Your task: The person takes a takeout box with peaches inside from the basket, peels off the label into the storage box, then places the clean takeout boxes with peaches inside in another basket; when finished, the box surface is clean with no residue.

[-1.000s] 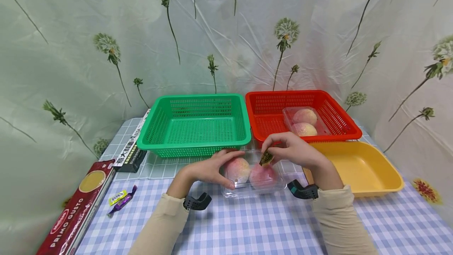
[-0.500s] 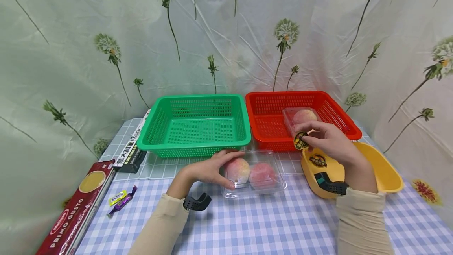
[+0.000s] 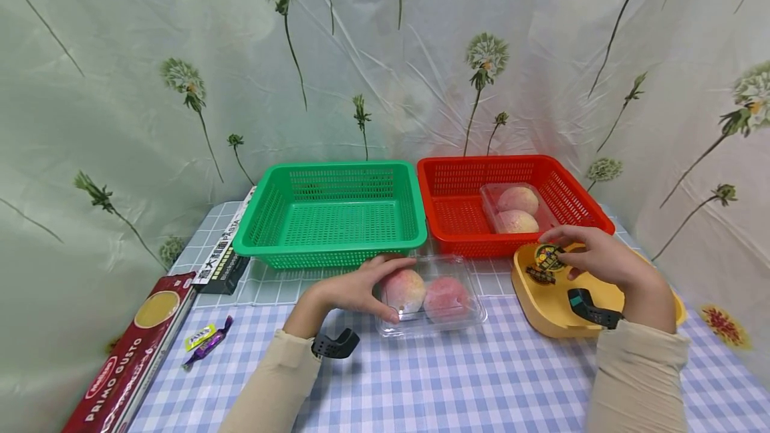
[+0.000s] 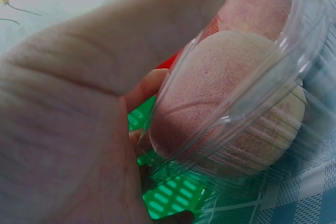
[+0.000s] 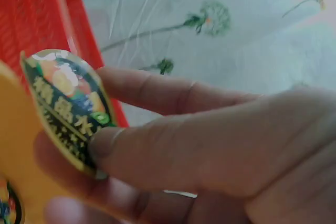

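Checked tablecloth (image 3: pixel 421 379), left hand (image 3: pixel 355 289) gripping peach tray (image 3: pixel 430 294), wrist view shows right fingers (image 5: pixel 157 150) pinching sticker (image 5: pixel 68 108)

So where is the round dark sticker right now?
In the head view, the round dark sticker is pinched in the right hand, over the yellow tray, in front of the red basket.

Head view bright and evenly lit by soft, diffuse light; shadows faint, only thin ones under the green basket (image 3: pixel 329 212) and the clear tray (image 3: pixel 430 299); wide-angle bending visible toward the edges; focus sharp overall. Left wrist view very close; the left hand (image 4: pixel 79 119) soft and blurred, the tray's plastic showing pale glare streaks. Right wrist view blurred on near fingers (image 5: pixel 173 145); the sticker (image 5: pixel 68 106) moderately clear; backdrop washed out.
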`<state>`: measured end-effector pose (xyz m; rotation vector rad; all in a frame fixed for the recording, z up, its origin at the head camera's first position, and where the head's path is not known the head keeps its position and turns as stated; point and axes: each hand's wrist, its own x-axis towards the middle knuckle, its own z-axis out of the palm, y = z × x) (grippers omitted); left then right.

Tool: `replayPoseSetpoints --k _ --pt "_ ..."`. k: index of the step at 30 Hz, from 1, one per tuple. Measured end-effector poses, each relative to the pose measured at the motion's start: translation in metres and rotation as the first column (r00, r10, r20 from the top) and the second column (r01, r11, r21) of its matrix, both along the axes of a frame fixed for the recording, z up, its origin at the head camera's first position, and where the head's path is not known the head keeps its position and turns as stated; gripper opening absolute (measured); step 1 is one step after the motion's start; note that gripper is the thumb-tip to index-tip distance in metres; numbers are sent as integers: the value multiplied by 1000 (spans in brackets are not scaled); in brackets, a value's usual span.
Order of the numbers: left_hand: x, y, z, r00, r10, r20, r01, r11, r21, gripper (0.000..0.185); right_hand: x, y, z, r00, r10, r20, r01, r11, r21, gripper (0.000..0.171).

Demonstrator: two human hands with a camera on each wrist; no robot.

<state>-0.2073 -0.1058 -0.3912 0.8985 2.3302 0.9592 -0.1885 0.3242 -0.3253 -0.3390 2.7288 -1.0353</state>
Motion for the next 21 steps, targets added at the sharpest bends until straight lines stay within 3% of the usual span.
replayPoseSetpoints --k 9,13,21 --pt "0 1 -1 1000 1 -5 -1 1000 6 99 -7 24 -20 979 -88 186 88 996 8 38" --pt "-1 1 -3 1000 -3 -11 3 1000 6 99 -10 34 -27 968 -138 211 133 990 36 37" --pt "-1 0 -2 1000 -1 -2 1 1000 2 99 -12 43 -39 962 -154 225 151 988 31 41"
